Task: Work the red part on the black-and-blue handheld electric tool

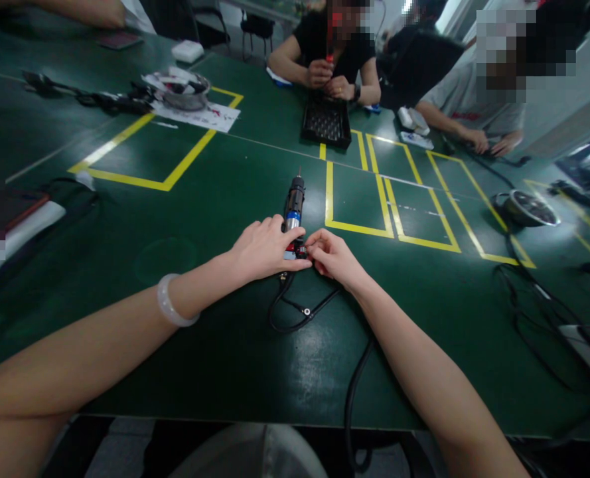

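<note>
An electric screwdriver lies on the green table, its bit pointing away from me. Its body is black with a blue band and a silver section. My left hand is closed around its rear part, thumb and fingers on either side. At the right of that rear part, my right hand is closed in a pinch against the red and black end. Whatever sits between those fingertips is too small to make out. A black cable loops from the screwdriver's rear toward me and passes under my right wrist.
Yellow tape rectangles mark the green table. A metal bowl stands on paper at back left, and another bowl at right among cables. Across the table, a person holds a red tool above a black tray.
</note>
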`<state>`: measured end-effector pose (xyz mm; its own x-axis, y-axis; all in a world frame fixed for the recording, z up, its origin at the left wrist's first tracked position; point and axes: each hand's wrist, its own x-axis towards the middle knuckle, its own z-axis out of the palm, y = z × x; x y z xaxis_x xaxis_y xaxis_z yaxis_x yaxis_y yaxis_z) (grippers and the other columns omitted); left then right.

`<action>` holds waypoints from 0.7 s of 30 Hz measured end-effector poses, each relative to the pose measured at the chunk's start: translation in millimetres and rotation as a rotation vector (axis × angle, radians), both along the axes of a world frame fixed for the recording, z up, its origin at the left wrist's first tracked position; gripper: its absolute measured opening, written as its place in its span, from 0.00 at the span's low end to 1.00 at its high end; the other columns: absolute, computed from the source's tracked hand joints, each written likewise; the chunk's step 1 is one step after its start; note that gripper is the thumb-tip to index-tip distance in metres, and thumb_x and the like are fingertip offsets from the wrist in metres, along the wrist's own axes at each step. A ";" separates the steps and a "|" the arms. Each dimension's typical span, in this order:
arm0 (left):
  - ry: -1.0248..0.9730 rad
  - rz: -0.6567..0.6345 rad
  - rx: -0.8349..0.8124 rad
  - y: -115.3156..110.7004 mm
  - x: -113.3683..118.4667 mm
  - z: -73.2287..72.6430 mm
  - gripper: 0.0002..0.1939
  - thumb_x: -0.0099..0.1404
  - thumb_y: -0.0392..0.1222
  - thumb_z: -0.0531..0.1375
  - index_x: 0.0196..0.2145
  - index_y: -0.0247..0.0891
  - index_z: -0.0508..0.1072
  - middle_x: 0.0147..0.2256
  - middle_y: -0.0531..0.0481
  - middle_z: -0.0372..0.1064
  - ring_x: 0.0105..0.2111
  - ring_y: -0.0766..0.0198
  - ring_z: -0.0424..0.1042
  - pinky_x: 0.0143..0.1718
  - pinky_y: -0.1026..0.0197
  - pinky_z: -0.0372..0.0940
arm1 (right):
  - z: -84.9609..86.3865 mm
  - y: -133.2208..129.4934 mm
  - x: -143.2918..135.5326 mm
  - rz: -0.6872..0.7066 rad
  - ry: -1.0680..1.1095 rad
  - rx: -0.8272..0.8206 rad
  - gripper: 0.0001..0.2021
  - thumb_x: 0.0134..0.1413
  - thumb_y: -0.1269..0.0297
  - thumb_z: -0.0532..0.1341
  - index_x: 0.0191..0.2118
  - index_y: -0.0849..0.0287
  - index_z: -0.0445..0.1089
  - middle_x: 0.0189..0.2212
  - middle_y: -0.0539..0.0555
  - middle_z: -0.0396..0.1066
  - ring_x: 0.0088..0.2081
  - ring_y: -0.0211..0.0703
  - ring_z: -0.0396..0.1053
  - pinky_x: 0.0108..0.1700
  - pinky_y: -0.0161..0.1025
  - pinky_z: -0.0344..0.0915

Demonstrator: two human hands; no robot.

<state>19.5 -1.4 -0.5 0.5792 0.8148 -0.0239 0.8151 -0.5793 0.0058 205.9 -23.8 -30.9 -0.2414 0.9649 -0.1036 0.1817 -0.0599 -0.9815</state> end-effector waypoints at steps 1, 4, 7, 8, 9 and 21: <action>0.001 -0.004 0.004 -0.2 0.0 0.3 0.38 0.65 0.73 0.49 0.62 0.47 0.65 0.48 0.36 0.63 0.45 0.44 0.70 0.44 0.51 0.63 | -0.2 0.0 -0.1 -0.004 -0.005 -0.001 0.08 0.50 0.62 0.60 0.35 0.57 0.61 0.15 0.38 0.60 0.13 0.28 0.55 0.16 0.28 0.51; 0.003 -0.007 0.012 -0.7 0.0 1.0 0.37 0.66 0.72 0.49 0.62 0.47 0.65 0.48 0.36 0.63 0.46 0.44 0.70 0.44 0.52 0.63 | -0.2 0.0 -0.4 -0.014 -0.016 -0.007 0.08 0.50 0.63 0.60 0.35 0.57 0.61 0.14 0.38 0.60 0.13 0.28 0.55 0.16 0.28 0.51; 0.004 -0.008 0.018 -1.5 0.0 0.8 0.37 0.66 0.72 0.49 0.62 0.47 0.65 0.48 0.36 0.63 0.45 0.45 0.70 0.43 0.52 0.63 | 1.1 -0.5 -0.7 -0.023 -0.021 -0.013 0.07 0.50 0.63 0.59 0.35 0.57 0.61 0.14 0.38 0.60 0.12 0.29 0.55 0.16 0.28 0.51; 0.003 -0.012 0.021 -1.8 0.1 0.5 0.37 0.66 0.72 0.48 0.62 0.47 0.65 0.48 0.36 0.63 0.44 0.46 0.70 0.43 0.52 0.63 | 1.7 -0.6 -0.8 -0.023 -0.022 -0.017 0.07 0.50 0.64 0.59 0.35 0.57 0.61 0.13 0.38 0.60 0.12 0.28 0.55 0.16 0.28 0.51; 0.002 -0.015 0.026 -2.1 0.2 0.2 0.37 0.66 0.72 0.48 0.62 0.47 0.65 0.48 0.36 0.63 0.44 0.46 0.70 0.43 0.53 0.63 | 2.4 -0.8 -1.0 -0.020 -0.024 -0.023 0.07 0.50 0.64 0.59 0.35 0.58 0.61 0.13 0.38 0.60 0.11 0.28 0.54 0.16 0.28 0.50; 0.012 -0.004 0.042 -2.2 1.2 -0.9 0.35 0.67 0.70 0.50 0.62 0.47 0.65 0.48 0.37 0.63 0.45 0.47 0.70 0.43 0.53 0.63 | -2.8 2.4 -0.1 -0.014 -0.102 0.026 0.04 0.49 0.66 0.58 0.33 0.58 0.62 0.12 0.38 0.60 0.12 0.29 0.56 0.17 0.27 0.52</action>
<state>20.7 -3.6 -1.4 0.5821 0.8131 0.0035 0.8128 -0.5818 -0.0286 205.9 -21.4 -33.7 -0.2177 0.9707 -0.1020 0.2799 -0.0380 -0.9593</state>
